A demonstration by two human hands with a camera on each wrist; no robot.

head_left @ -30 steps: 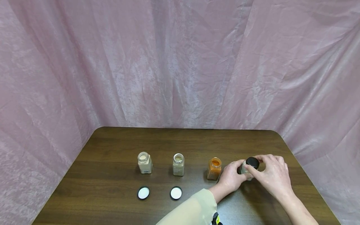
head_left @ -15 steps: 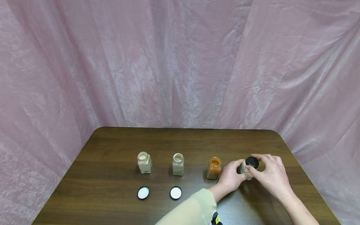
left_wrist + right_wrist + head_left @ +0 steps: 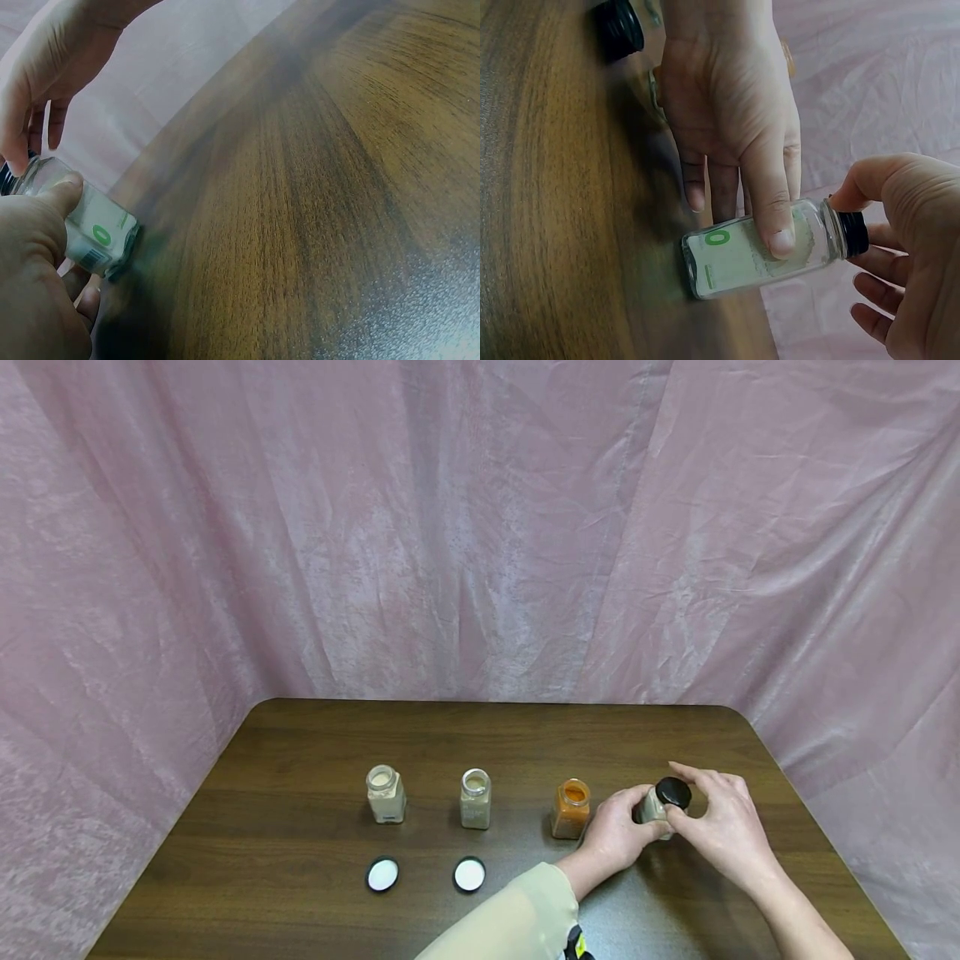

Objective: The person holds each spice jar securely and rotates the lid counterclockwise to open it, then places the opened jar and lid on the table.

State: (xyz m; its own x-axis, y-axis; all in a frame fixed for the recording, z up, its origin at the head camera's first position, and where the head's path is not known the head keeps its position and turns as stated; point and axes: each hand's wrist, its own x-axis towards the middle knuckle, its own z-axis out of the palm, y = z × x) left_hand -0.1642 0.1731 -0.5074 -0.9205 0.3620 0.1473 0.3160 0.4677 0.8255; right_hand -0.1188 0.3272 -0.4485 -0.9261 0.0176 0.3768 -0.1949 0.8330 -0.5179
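My left hand point(image 3: 618, 831) grips a small glass jar point(image 3: 735, 259) by its body, with the thumb across a white label that has green print. A black screw lid point(image 3: 673, 792) tops this jar. My right hand point(image 3: 723, 831) is at the lid with its fingers loosened. Its thumb touches the lid's near edge by the neck, while the index finger stretches past the far side with a small gap. In the left wrist view, the right hand's fingers hang beyond the jar's top. An uncapped jar of orange powder point(image 3: 572, 810) stands just left of the left hand.
Two more uncapped jars, one cream-filled point(image 3: 387, 802) and one with pale greenish powder point(image 3: 476, 810), stand further left. Two lids point(image 3: 382, 875) lie white-side up in front of them. Another black lid point(image 3: 619, 30) shows in the right wrist view. A pink curtain point(image 3: 480, 527) hangs behind the table.
The right hand's index finger has lifted away from the lid's far side and straightened. The left hand and jar have stayed nearly in place.
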